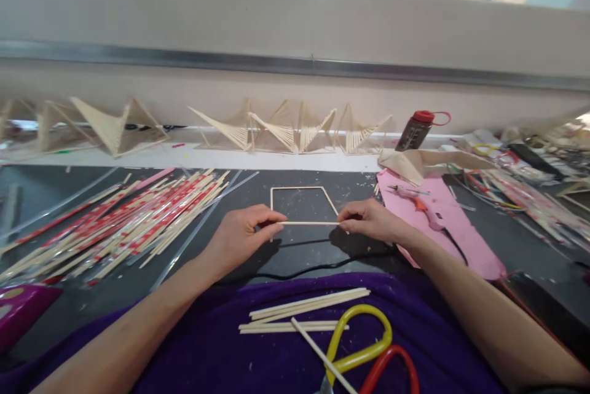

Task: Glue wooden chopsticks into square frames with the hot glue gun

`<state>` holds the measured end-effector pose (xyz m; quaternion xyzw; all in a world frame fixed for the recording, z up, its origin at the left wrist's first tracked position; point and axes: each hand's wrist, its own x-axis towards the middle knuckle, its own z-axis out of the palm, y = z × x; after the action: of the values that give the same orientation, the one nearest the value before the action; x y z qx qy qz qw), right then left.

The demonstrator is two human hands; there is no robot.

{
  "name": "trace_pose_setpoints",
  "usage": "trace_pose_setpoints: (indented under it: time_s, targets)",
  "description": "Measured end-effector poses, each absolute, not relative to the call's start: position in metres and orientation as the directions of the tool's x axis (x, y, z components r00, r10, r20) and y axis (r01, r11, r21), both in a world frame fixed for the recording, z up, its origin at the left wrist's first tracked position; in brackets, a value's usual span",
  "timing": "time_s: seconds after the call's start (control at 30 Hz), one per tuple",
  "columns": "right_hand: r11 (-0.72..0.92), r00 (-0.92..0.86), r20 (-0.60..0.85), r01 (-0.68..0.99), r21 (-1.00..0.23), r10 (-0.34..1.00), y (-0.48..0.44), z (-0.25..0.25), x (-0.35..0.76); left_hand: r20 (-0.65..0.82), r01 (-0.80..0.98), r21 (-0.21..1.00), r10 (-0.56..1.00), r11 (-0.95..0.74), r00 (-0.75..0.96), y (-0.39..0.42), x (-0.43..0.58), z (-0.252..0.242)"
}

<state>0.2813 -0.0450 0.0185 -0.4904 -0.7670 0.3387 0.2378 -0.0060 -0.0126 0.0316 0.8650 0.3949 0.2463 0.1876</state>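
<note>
A square frame of thin wooden sticks (302, 188) lies on the dark table (304, 252). My left hand (239, 234) pinches the left end of the frame's near stick (310, 223), and my right hand (371, 220) pinches its right end. Both hands have their fingers closed on that stick. On the purple cloth over my lap (221, 345) lie several loose sticks (299, 314) and scissors with a yellow and a red handle (364, 351).
A heap of chopsticks in red and white wrappers (120, 222) lies at the left. Finished stick models (286, 130) line the back ledge. A pink sheet (442, 228) with a glue gun (417, 200), a dark bottle with a red cap (417, 128) and clutter sit at the right.
</note>
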Motion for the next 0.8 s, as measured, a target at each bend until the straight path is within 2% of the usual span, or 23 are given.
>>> trace_pose_setpoints:
  time_s: [0.2, 0.27, 0.33, 0.4, 0.5, 0.57, 0.63, 0.8]
  targets:
    - [0.147, -0.337, -0.038, 0.507, -0.849, 0.941, -0.04, 0.016, 0.293, 0.176, 0.562, 0.601, 0.779, -0.569, 0.602, -0.014, -0.005, 0.034]
    - [0.159, -0.344, -0.023, 0.491, -0.857, 0.939, -0.04, 0.016, 0.294, 0.139, 0.572, 0.659, 0.827, -0.488, 0.545, -0.015, -0.004, 0.034]
    - [0.164, -0.328, -0.006, 0.487, -0.858, 0.944, -0.039, 0.016, 0.294, 0.052, 0.554, 0.764, 0.887, -0.331, 0.459, -0.016, -0.002, 0.032]
    - [0.138, -0.291, -0.004, 0.466, -0.874, 0.957, -0.04, 0.015, 0.291, -0.03, 0.436, 0.887, 0.924, -0.151, 0.381, -0.017, 0.0, 0.03]
    - [0.074, -0.24, -0.025, 0.393, -0.916, 0.97, -0.041, 0.012, 0.283, -0.101, 0.091, 0.993, 0.947, 0.076, 0.305, -0.018, 0.006, 0.028]
    - [0.063, -0.217, -0.015, 0.351, -0.934, 0.976, -0.044, 0.01, 0.274, -0.158, -0.133, 0.971, 0.947, 0.201, 0.279, -0.018, 0.01, 0.026]
    - [0.071, -0.203, 0.003, 0.325, -0.943, 0.979, -0.048, 0.007, 0.263, -0.209, -0.272, 0.92, 0.941, 0.282, 0.266, -0.02, 0.014, 0.024]
    - [0.113, -0.222, 0.048, 0.287, -0.951, 0.974, -0.059, 0.001, 0.239, -0.281, -0.331, 0.871, 0.922, 0.362, 0.268, -0.027, 0.022, 0.016]
